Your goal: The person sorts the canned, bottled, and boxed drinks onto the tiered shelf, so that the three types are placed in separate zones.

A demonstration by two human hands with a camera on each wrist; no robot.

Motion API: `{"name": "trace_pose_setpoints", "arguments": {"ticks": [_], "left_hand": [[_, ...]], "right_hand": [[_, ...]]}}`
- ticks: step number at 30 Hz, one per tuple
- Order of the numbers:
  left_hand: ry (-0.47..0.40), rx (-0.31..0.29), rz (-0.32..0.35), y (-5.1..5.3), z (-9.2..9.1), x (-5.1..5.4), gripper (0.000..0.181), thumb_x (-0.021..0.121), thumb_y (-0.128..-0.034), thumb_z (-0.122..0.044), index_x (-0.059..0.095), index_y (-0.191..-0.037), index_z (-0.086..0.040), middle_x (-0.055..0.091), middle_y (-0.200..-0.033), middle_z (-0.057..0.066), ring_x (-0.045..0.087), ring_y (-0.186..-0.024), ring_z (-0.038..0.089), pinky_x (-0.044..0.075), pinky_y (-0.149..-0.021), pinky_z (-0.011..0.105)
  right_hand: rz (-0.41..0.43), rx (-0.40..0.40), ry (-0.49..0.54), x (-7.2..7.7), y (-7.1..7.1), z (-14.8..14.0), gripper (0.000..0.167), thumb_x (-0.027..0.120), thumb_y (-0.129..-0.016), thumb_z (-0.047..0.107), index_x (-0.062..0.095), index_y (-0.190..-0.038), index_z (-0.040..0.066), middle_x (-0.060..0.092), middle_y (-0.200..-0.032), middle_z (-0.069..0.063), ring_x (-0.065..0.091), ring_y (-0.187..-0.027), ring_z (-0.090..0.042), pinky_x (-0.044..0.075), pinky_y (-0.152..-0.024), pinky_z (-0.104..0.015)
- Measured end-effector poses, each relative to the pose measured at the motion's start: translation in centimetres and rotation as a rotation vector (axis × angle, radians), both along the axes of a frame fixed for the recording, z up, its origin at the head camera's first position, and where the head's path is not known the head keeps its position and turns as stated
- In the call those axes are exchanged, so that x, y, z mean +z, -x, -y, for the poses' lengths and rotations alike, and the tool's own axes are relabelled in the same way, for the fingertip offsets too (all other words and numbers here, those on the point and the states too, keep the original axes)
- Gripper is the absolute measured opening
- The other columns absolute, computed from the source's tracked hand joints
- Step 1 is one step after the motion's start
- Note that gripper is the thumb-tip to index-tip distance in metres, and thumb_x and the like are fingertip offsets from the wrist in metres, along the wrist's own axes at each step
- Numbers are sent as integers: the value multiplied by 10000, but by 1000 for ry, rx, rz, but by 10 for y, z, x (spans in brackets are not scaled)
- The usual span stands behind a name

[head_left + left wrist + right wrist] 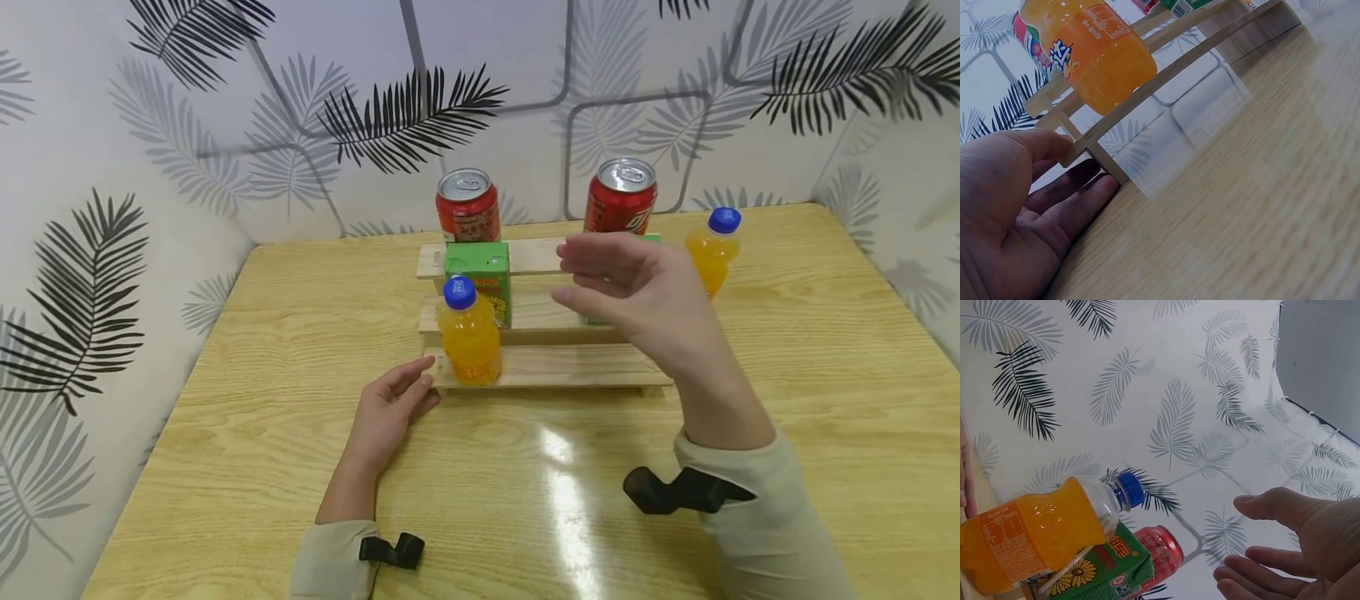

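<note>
A three-tier wooden rack (570,367) stands on the table. My left hand (390,408) is at its left end, the thumb on the end of the lowest plank and the other fingers against the leg beneath, as the left wrist view shows. On that plank beside it stands an orange soda bottle (470,346) with a blue cap. Behind the bottle are a green drink carton (477,257) and a red soda can (467,212). My right hand (645,300) hovers before the rack's right side, holding nothing, thumb apart from its gently bent fingers (1260,569).
Another red can (621,200) stands on the top tier at right. A second green carton (597,321) is mostly hidden by my right hand. A second orange bottle (712,250) shows beyond the hand, its base hidden. Leaf-patterned cloth (420,50) hangs behind the table (262,483).
</note>
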State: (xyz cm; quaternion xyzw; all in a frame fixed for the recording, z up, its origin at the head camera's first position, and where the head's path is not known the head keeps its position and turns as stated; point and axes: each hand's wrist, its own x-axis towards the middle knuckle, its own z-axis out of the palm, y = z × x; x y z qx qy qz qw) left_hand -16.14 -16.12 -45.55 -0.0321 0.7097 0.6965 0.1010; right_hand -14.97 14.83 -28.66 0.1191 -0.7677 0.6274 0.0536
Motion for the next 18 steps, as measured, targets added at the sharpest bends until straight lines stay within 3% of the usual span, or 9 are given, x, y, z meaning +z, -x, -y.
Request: {"name": "trace_pose_setpoints", "arguments": {"ticks": [7,14,18], "left_hand": [[-24,1,4,-1,1,0,327,608,-1007,-125,630,-1330,-84,612,-1356,104,667,-1045,120,591,-947,271],[-5,-9,0,-2,0,0,329,613,-1008,-150,633,-1331,-94,614,-1360,99,661,-1058,133,593,-942,270],[-1,0,2,-2,2,1,324,612,-1008,-149,636,-1327,-103,615,-1358,90,660,-1064,138,593,-940,268]], "right_hand": [[-28,-8,30,1,0,-6,410,808,-842,79,678,-1227,26,727,-1139,25,715,-1008,-111,589,-899,-186],[-52,15,162,1,0,-16,401,803,-815,-16,676,-1195,-23,741,-1106,-33,726,-974,-133,598,-878,-191],[-59,-2,185,2,2,-18,389,799,-815,-24,685,-1186,-7,740,-1099,-38,722,-968,-122,590,-881,-173]]}}
